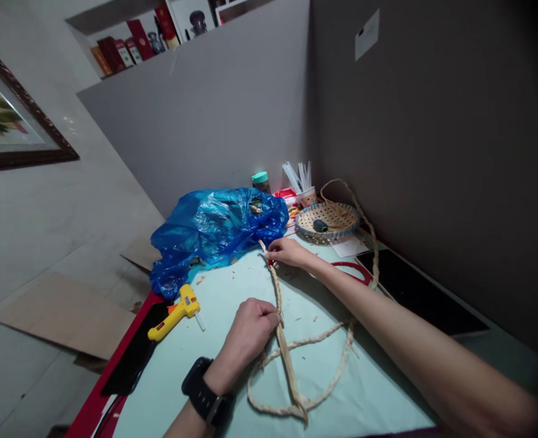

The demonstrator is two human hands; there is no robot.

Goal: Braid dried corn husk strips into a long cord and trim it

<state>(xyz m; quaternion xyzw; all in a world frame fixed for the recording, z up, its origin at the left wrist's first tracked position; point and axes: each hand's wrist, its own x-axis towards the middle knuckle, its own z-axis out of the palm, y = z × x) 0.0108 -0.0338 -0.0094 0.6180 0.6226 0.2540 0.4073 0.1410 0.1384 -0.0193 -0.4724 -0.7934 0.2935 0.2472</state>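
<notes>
A braided straw cord runs up the middle of the pale green table covering. Its lower part spreads into a flat loose strand, and more braid lies looped around it. My left hand, with a black watch at the wrist, is closed in a pinch on the cord where the braid meets the flat strand. Farther up, my right hand pinches the cord near its frayed top end. Something small and red shows just under the right fingers; I cannot make out what it is.
Left lies a yellow glue gun with a clear stick. Behind are a blue plastic bag, a cup of glue sticks and a woven basket. A red ring-shaped thing and a dark flat panel lie right. Grey partitions rise behind.
</notes>
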